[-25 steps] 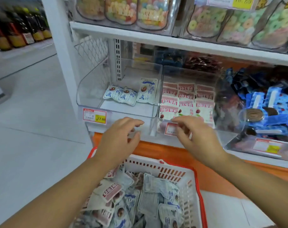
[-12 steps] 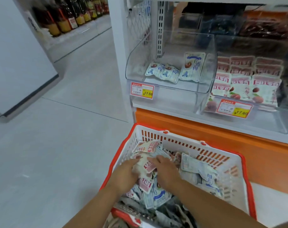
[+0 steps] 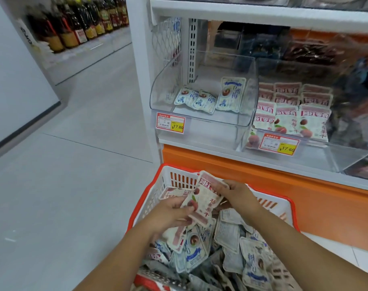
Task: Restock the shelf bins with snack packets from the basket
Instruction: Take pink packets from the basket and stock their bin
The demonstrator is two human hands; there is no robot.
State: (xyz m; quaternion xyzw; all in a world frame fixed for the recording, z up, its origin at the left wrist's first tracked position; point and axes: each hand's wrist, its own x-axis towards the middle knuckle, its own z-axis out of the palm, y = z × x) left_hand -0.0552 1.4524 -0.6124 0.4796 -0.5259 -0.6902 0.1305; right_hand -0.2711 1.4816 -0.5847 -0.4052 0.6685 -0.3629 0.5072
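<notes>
Gripping loose red packets (image 3: 206, 199) above the basket (image 3: 141, 203), left hand (image 3: 170, 213) curled round them, right hand (image 3: 238, 196) pinching the top one, the person is risking slips or misfiling into the left bin (image 3: 212, 128).

Pale tiled floor (image 3: 63, 185), possibly oil bottles (image 3: 78, 26)

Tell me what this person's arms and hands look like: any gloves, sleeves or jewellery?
The left hand and right hand are bare: no gloves, and no rings that I can make out. The left forearm and right forearm are uncovered too, with no sleeve, watch or bracelet showing as far as the picture's lower edge.
</notes>
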